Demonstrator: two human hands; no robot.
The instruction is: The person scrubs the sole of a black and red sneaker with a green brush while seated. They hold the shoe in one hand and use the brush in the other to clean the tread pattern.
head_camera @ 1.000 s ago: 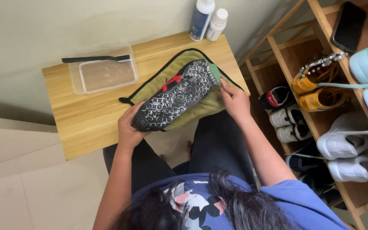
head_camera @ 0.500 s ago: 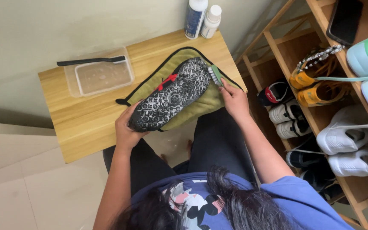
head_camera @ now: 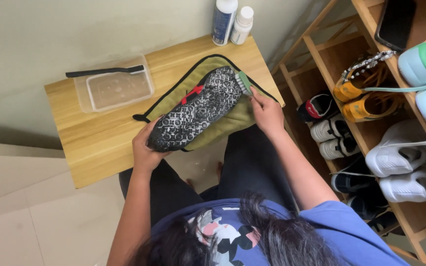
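Left hand clamps shoe heel, sole up; right hand pinches brush at toe.

blue short-sleeve tee w/ graphic, dark trousers; bare forearms

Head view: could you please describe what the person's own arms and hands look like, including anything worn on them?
Both forearms are bare down to the left hand and right hand. No gloves, rings, watch or bracelets show on either. The only clothing on the arms is a short blue sleeve at the right upper arm, part of a blue T-shirt; the left shoulder lies outside the picture.
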